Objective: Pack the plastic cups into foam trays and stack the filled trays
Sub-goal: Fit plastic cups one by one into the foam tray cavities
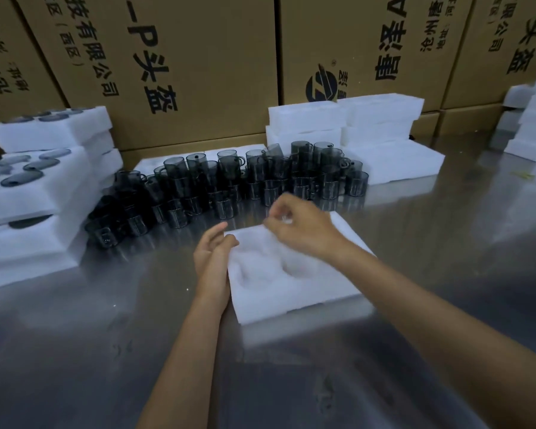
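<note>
1. A white foam tray (pixel 294 283) lies flat on the shiny metal tabletop (pixel 106 320), straight ahead of the person; its moulded hollows hold no cups.
2. The left hand (pixel 212 258) rests against the tray's left edge, fingers loosely bent, thumb on the foam; its grip looks relaxed.
3. The right hand (pixel 297 226) hovers over the tray's far side with fingertips pinched together; motion blur hides whether they pinch the foam or some small thing, so its grip cannot be told.
4. Dark translucent plastic cups (pixel 229 184) stand massed and stacked just beyond the tray.
5. Filled trays (pixel 37 187) are stacked at the left, dark cup bottoms showing in their hollows.
6. Unfilled foam trays (pixel 347 125) are piled behind the cups against printed cardboard boxes (pixel 198 57).
</note>
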A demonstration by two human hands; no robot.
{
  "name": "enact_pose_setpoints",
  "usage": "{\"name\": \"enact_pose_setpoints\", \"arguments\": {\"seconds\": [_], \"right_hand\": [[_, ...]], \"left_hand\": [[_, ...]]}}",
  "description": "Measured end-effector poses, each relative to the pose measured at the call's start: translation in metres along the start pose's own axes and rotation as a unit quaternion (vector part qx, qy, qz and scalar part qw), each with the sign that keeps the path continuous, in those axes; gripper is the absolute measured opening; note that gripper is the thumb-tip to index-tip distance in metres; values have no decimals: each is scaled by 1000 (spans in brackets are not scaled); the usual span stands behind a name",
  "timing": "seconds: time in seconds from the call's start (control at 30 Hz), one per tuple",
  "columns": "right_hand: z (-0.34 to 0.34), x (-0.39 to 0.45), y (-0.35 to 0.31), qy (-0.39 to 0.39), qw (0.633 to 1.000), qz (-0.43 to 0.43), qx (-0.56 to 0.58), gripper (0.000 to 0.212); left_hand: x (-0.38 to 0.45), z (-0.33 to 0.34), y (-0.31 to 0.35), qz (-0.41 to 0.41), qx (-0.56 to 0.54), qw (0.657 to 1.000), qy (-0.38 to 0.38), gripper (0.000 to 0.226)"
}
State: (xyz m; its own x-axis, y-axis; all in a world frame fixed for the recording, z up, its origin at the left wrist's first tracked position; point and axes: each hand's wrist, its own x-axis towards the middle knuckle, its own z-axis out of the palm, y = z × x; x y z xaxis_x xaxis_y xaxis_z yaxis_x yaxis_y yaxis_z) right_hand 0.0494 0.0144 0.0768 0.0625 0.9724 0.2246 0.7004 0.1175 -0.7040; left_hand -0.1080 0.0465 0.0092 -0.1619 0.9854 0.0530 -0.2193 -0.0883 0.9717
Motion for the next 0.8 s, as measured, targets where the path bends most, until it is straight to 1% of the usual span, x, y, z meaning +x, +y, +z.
{"name": "enact_pose_setpoints", "arguments": {"seconds": [0.1,0.2,0.3,0.37,0.47,0.53,0.6,0.8], "right_hand": [[-16,38,30,35,997,64,4,8],[-23,73,53,51,993,102,4,18],[-25,109,59,47,993,104,-10,40],[-23,131,57,31,994,101,-4,53],[-15,160,54,22,995,95,-29,62],[-7,176,56,28,992,98,-70,61],[-1,187,60,47,989,99,-100,56],[12,194,64,115,982,75,-133,21]], "left_hand": [[8,-1,-2,2,8,1000,-21,32],[16,0,-3,-8,5,999,-33,26],[28,4,-4,-19,-14,1000,-17,17],[39,5,-7,-20,-9,1000,-14,20],[54,5,-11,-18,1,1000,-7,21],[62,6,-13,-19,5,1000,-6,22],[68,8,-14,-22,5,1000,-3,21],[70,7,-15,-14,3,1000,-13,17]]}}
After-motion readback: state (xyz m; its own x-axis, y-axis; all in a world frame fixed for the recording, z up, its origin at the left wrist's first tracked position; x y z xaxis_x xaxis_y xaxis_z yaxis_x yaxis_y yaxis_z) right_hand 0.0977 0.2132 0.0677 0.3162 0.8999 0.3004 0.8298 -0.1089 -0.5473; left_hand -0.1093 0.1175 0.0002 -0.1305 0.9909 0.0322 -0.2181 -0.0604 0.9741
